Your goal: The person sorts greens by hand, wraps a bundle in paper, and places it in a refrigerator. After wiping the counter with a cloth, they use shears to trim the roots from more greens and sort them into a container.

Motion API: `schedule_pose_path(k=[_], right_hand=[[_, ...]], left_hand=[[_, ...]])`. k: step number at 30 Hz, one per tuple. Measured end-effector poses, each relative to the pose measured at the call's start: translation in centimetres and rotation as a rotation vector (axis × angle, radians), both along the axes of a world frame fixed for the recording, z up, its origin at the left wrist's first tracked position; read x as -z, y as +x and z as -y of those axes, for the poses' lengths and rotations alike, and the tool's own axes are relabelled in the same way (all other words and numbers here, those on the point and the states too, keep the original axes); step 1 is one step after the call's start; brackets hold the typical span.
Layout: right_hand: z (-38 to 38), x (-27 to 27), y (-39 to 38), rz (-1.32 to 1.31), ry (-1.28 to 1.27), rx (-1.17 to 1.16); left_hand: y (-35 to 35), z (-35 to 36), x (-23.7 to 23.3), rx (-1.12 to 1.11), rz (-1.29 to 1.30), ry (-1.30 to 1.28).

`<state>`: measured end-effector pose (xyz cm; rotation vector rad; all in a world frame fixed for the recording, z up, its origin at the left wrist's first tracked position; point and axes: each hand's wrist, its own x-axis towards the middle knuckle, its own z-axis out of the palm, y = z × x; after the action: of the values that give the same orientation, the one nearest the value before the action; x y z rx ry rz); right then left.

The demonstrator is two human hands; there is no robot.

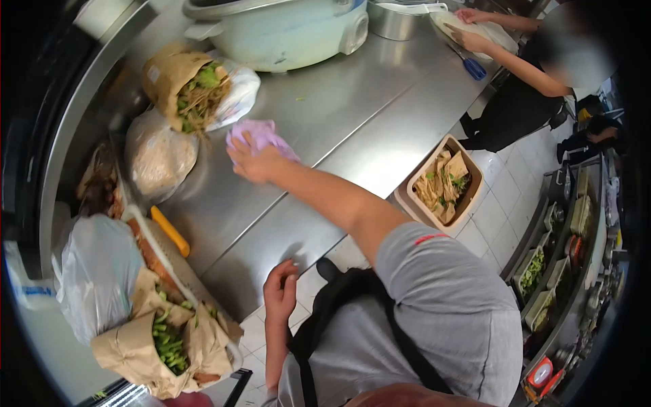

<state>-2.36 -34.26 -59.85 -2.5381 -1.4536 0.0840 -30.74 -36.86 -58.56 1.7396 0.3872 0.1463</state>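
1 cloth (268, 131) lies on the counter (332, 122), the right hand (253, 161) palm-down over it; I cannot tell whether that hand is pinching it. The left hand (279, 293), loosely half-curled, is beside the counter's near edge. 1 tub (288, 39) stands at the counter's far side.

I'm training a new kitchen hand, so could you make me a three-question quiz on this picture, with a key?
1. Which hand touches the purple cloth: left or right?
2. True or false: the open bin beside the metal table contains brown paper.
3. Fill in: the paper bag nearest the purple cloth holds leafy ___.

Key: 1. The right hand; 2. True; 3. Greens.
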Motion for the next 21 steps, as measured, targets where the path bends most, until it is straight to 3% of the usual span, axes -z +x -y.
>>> schedule_pose_path(k=[1,4,7,10,11,14,15,17,18,21], right_hand=[[-0.5,0.2,3.5,0.056,-0.086,0.100],[4.1,1.4,11.0,-0.172,0.187,0.607],[15.5,4.8,16.1,0.141,0.170,0.949],[28.3,-1.4,12.8,-0.309,0.312,1.319],[32.9,1.5,11.6,-0.001,0.348,1.285],[46.2,5.9,8.5,-0.151,0.695,1.434],[47.3,4.7,8.0,0.071,0.759,1.556],[44.6,-1.4,7.6,-0.193,0.886,1.368],[40.5,-6.3,7.5,-0.477,0.899,1.298],[30.8,-0.7,10.6,0.220,0.790,0.422]], left_hand=[[0.5,0.6,0.5,-0.042,0.004,-0.024],[2.7,1.8,1.2,-0.131,0.022,-0.052],[5.4,3.6,1.0,-0.184,0.076,-0.001],[10.8,4.4,0.0,-0.080,0.186,0.147],[12.9,4.5,-0.1,-0.043,0.228,0.140],[20.6,4.6,0.2,-0.023,0.257,0.044],[23.3,4.3,1.3,-0.093,0.277,0.126],[28.5,4.0,2.7,-0.226,0.302,0.304],[30.4,4.0,2.9,-0.278,0.288,0.395],[33.0,5.1,2.1,-0.342,0.145,0.690]])
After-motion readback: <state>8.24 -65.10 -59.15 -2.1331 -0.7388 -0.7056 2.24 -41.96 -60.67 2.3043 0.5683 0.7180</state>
